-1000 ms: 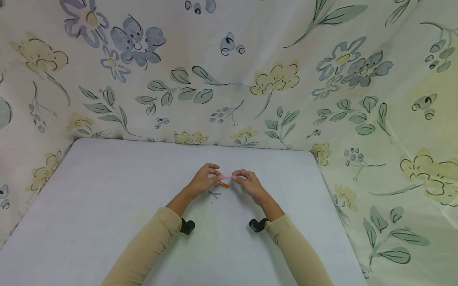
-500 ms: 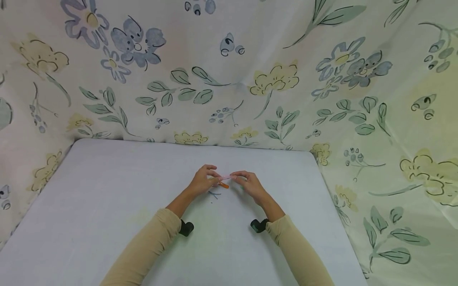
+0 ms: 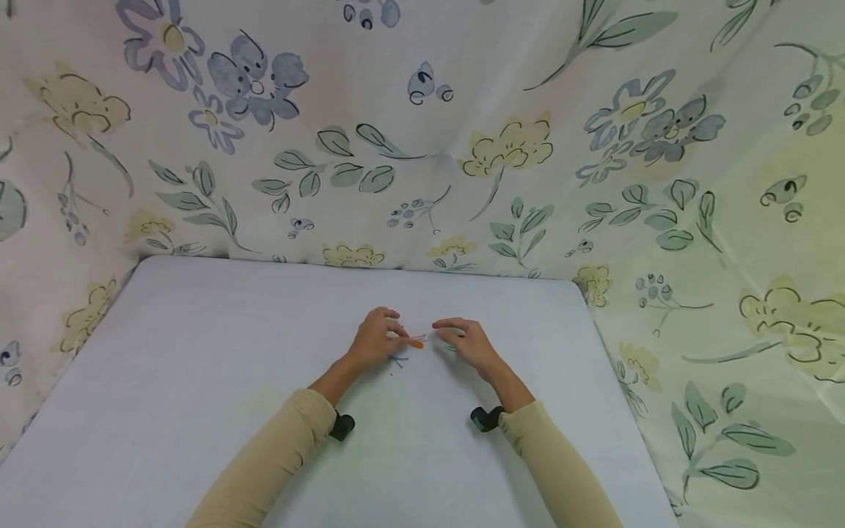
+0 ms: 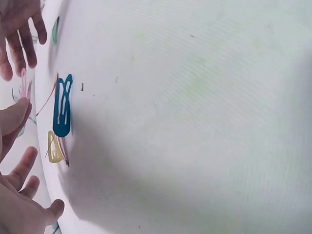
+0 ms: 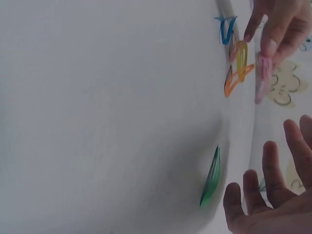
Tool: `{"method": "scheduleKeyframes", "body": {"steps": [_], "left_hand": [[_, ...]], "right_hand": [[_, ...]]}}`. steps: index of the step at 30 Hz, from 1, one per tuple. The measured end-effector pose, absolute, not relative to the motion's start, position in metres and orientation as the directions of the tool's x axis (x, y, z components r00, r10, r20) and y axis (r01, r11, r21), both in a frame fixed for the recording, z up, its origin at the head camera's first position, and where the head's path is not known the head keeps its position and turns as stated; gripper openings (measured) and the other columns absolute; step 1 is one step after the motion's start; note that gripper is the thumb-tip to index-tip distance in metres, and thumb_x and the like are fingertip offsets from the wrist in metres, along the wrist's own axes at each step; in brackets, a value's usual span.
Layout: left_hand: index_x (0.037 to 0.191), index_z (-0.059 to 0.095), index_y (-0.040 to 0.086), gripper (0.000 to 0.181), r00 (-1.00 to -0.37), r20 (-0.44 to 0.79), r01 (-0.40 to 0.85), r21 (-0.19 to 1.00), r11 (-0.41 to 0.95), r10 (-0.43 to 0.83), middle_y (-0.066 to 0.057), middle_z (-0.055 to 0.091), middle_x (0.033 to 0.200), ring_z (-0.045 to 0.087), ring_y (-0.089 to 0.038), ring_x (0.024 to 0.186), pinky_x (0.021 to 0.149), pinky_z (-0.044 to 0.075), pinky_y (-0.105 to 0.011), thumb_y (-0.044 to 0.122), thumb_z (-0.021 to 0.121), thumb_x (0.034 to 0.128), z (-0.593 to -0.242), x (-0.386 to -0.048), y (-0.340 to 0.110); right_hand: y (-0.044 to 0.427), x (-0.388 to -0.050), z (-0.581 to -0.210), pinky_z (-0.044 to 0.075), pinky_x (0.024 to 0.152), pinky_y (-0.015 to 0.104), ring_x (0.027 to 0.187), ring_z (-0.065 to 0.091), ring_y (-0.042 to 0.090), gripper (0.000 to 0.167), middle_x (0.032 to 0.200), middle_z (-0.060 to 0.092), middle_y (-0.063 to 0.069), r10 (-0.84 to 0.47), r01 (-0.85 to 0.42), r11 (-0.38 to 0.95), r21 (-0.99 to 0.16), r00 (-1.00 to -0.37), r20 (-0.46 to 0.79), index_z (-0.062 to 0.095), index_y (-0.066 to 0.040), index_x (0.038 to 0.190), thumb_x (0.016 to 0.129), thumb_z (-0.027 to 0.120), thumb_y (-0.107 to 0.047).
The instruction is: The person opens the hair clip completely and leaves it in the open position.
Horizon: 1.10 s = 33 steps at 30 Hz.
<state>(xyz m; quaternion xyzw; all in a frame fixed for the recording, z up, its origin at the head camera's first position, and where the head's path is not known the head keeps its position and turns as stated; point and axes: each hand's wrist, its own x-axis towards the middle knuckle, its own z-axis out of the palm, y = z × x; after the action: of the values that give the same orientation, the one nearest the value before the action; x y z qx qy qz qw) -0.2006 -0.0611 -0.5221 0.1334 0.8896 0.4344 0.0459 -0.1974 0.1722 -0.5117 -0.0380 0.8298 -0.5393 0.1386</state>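
Note:
My left hand (image 3: 378,339) pinches a pink snap hair clip (image 5: 263,80) between thumb and finger, and the clip stands open above the table. Apart from the clip, my right hand (image 3: 472,345) is held just to its right, fingers spread and holding nothing. Beneath the hands lie more snap hair clips: an orange hair clip (image 5: 227,87), a yellow hair clip (image 4: 54,158) and a blue hair clip (image 4: 62,127), all with their prongs popped apart. A green hair clip (image 5: 211,181) rests on the table under my right hand.
The white table (image 3: 231,352) ends at a floral curtain (image 3: 409,147) behind the hands and along both sides. Black wrist cameras (image 3: 487,419) are strapped below both sleeves. Tiny dark specks dot the tabletop.
Both hands held the pink hair clip earlier. My right hand has let go and drawn back to the right. The clip's parts now stand spread, and the green clip has come into sight.

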Motion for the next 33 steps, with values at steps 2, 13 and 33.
{"method": "scheduleKeyframes", "body": {"steps": [2,13,33], "left_hand": [[0.089,0.079,0.009,0.008,-0.956,0.057,0.228,0.761,0.607,0.288,-0.015,0.059,0.132,0.038,-0.035,0.137,0.113,0.025,-0.057,0.017,0.078,0.0871,-0.523,-0.199,-0.061],[0.09,0.078,0.01,0.006,-0.936,0.106,0.306,0.712,0.632,0.335,-0.016,0.061,0.13,0.034,-0.037,0.141,0.109,0.026,-0.061,0.015,0.076,0.0874,-0.527,-0.195,-0.06],[0.105,0.078,0.009,0.02,-0.888,0.099,0.365,0.745,0.558,0.449,-0.016,0.062,0.131,0.046,-0.033,0.132,0.108,0.029,-0.061,0.017,0.079,0.0859,-0.518,-0.201,-0.027]], "right_hand": [[0.179,-0.197,-0.512,0.033,0.111,0.054,0.136,0.044,0.027,0.029,0.136,0.061,0.006,-0.212,0.074,0.421,-0.904,-0.961,-0.178,0.071,-0.01,0.121,0.098,0.065,-0.026],[0.213,-0.19,-0.518,0.042,0.105,0.047,0.129,0.051,0.026,0.031,0.132,0.062,0.01,-0.228,0.009,0.469,-0.883,-0.965,-0.131,0.066,-0.004,0.126,0.097,0.066,-0.017],[0.218,-0.182,-0.54,0.033,0.107,0.055,0.122,0.049,0.034,0.022,0.117,0.063,0.012,-0.203,-0.186,0.698,-0.691,-0.977,0.058,0.076,-0.008,0.103,0.081,0.08,-0.006]]}}
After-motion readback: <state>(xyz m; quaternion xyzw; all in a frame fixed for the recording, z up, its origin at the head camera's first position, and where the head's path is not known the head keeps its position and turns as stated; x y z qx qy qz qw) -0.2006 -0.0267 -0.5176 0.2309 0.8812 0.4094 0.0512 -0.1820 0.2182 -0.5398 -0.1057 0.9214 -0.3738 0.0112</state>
